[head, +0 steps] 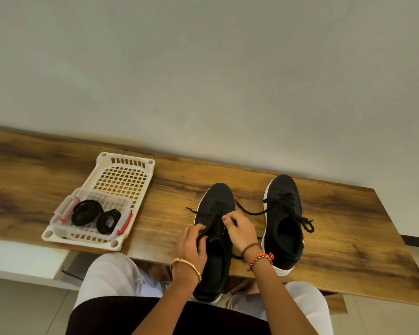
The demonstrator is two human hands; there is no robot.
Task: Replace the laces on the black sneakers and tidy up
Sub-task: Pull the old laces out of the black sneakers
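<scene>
Two black sneakers with white soles stand on the wooden table, toes pointing away from me. The near sneaker (215, 199) overhangs the table's front edge, and both hands work at its eyelets. My left hand (191, 245) pinches its black lace (191, 210) near the tongue. My right hand (240, 228) pinches the lace on the other side. The right sneaker (284, 228) stands alone, its thick black lace (252, 211) loose and trailing onto the table.
A white perforated plastic tray (124, 177) lies at the left of the table (348, 238). In it sits a clear box with red clips (65, 213) holding two coiled black laces (86, 212). A plain wall runs behind the table.
</scene>
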